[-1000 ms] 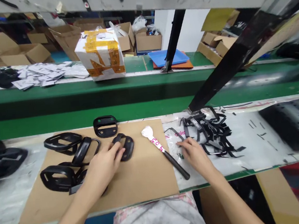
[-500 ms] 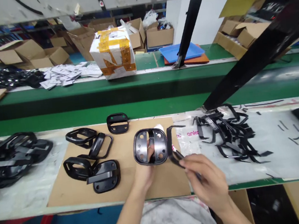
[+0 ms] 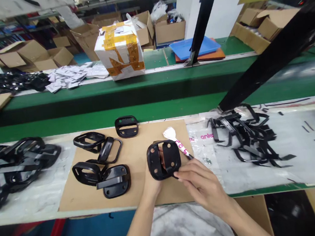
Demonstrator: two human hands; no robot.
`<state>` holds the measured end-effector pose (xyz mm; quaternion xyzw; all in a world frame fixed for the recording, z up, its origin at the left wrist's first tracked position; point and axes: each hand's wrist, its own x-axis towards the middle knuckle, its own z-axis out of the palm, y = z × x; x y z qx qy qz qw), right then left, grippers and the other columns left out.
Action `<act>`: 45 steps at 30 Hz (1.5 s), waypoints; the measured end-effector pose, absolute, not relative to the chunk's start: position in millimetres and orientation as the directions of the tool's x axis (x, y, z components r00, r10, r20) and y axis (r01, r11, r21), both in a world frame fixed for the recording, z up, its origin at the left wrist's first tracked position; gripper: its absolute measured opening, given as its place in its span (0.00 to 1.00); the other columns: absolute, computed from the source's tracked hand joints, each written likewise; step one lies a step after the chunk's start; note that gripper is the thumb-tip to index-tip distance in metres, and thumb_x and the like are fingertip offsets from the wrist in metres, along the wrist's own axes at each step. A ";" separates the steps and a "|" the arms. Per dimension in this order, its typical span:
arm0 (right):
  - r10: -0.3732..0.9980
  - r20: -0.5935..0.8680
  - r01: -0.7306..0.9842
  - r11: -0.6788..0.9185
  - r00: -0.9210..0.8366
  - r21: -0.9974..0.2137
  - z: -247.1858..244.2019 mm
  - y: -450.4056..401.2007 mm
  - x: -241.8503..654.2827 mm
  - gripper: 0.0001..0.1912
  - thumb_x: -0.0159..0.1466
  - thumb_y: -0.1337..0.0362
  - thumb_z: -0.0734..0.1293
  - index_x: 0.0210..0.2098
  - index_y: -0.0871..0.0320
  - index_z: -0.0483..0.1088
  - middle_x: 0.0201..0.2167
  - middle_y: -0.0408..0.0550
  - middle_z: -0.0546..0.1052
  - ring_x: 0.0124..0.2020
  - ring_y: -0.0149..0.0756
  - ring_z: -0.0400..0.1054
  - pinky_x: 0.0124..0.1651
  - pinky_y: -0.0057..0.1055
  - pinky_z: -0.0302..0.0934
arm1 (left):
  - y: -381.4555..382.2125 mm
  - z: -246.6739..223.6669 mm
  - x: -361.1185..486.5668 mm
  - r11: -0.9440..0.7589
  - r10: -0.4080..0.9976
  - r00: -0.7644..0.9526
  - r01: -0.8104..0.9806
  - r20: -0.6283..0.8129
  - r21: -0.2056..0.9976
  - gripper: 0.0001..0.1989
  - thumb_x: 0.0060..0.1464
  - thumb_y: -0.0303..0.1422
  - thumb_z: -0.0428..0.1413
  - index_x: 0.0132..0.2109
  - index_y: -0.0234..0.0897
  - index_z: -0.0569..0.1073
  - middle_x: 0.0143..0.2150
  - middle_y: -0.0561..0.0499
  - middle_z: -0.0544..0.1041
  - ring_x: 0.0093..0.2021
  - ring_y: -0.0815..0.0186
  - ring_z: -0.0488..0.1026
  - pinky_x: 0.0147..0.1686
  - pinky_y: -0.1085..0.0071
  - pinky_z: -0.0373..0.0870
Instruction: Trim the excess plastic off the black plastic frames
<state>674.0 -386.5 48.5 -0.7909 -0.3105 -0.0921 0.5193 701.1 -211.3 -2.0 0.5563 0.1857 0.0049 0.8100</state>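
Left hand [image 3: 153, 186] under black plastic frame [image 3: 171, 156], right hand [image 3: 202, 185] pinching its rim, cardboard sheet [image 3: 137, 143], green bench [image 3: 117, 115]

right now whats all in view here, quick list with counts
held black frame: 1, black, over the cardboard sheet
cardboard sheet: 1, brown, bench front
loose black frames: 5, black, on that sheet
frame pile: many, black, left of sheet
strip tangle: many, black, right of sheet
plastic bag: 1, clear, right of sheet
taped carton: 1, white and yellow, far belt
blue tray: 1, blue, far belt
paper packets: many, white, far belt
left hand: 1, bare, under the held frame
right hand: 1, bare, at its edge
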 end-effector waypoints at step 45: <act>0.148 0.160 0.197 -0.281 0.976 -0.939 45.8 -380.7 666.1 0.42 0.61 0.62 0.71 0.71 0.50 0.53 0.67 0.56 0.62 0.69 0.56 0.58 0.72 0.57 0.52 | -224.6 40.6 682.0 0.389 -0.192 0.923 0.384 -0.334 0.838 0.17 0.62 0.43 0.62 0.48 0.34 0.76 0.35 0.50 0.77 0.32 0.70 0.72 0.36 0.74 0.69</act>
